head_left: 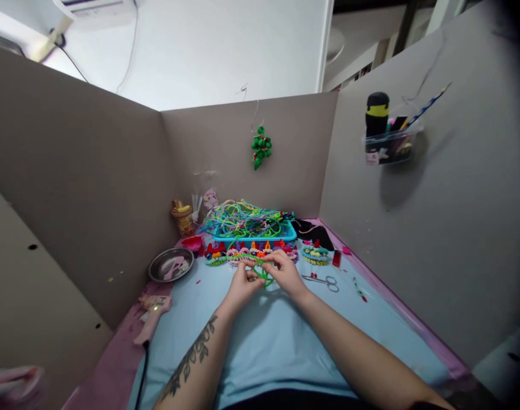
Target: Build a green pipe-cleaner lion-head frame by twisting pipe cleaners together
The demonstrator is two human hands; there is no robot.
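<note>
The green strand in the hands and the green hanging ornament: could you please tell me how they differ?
The green strand is held by the left hand and right hand, while the green ornament hangs before the back panel. The strand is bright green; the ornament is darker. The strand is thin and looped; the ornament is a chunky cluster. Both are green.

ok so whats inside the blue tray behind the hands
The blue tray holds a tangled heap of thin strands, mostly green and blue, piled above its rim. They cover the tray's floor, so anything underneath cannot be seen.
</note>
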